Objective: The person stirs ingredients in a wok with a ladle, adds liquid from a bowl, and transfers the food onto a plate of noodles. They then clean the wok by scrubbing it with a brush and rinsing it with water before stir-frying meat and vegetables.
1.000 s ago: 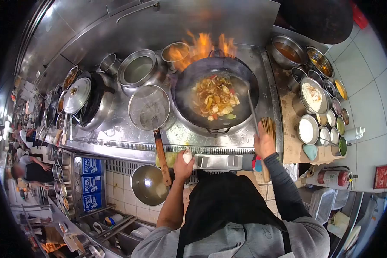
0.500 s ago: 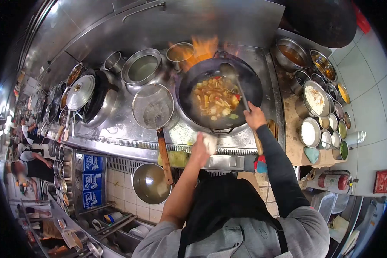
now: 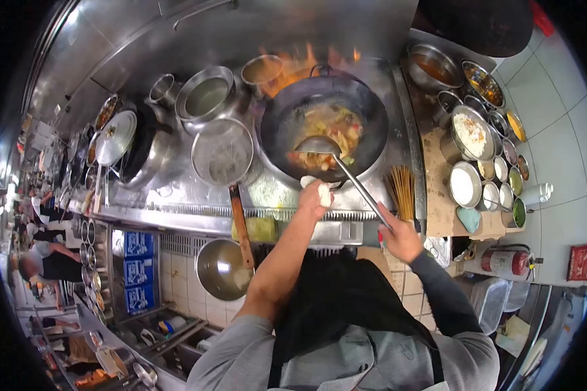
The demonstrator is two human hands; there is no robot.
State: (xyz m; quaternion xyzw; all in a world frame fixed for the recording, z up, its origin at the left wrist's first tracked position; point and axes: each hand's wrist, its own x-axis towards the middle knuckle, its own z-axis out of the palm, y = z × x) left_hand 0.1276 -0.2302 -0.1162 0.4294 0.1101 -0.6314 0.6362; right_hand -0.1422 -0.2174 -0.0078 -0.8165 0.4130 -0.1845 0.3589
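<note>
A black wok (image 3: 277, 124) sits on the burner with flames behind it, holding a saucy mix of stir-fried food (image 3: 342, 124) with red and green pieces. My left hand (image 3: 310, 203) is closed around a folded white cloth (image 3: 325, 193) at the wok's near rim, by its front handle. The cloth partly covers that handle. My right hand (image 3: 401, 240) grips the handle of a long metal ladle (image 3: 357, 179), whose bowl rests low in the near part of the food. Steam blurs some of the pieces.
Left of the wok lies a wire strainer (image 3: 222, 153) with a wooden handle, near a metal pot (image 3: 184, 107). A bamboo brush (image 3: 403, 192) stands at the right. Several ingredient bowls, including a white-filled one (image 3: 465, 184), line the right counter. A person (image 3: 52, 251) stands far left.
My right hand has pulled back toward me, bringing the ladle from the wok's far side to the near food. My left hand has moved up with the cloth to the wok's near rim.
</note>
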